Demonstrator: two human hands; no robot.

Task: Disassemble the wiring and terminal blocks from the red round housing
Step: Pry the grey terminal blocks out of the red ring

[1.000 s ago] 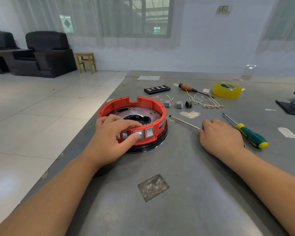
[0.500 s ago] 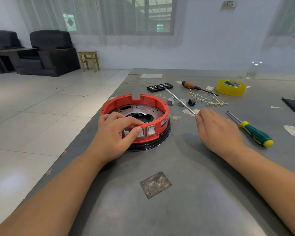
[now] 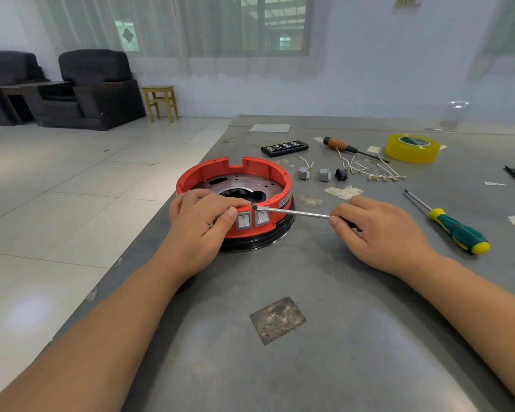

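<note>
Two grey rocker switches [image 3: 252,219], each marked with a small circle and a bar, sit in the near wall of the red round plastic housing [image 3: 235,176], which stands on a black base near the left edge of the grey metal table [image 3: 324,337]. A small label on the housing's right side is too blurred to read. Inside lies a perforated metal plate with a dark central opening. The left hand [image 3: 202,230] grips the near rim, thumb beside the switches. The right hand [image 3: 381,233] pinches a slim steel-shafted screwdriver [image 3: 295,212], its handle hidden in the palm, its tip at the rim above the switches.
</note>
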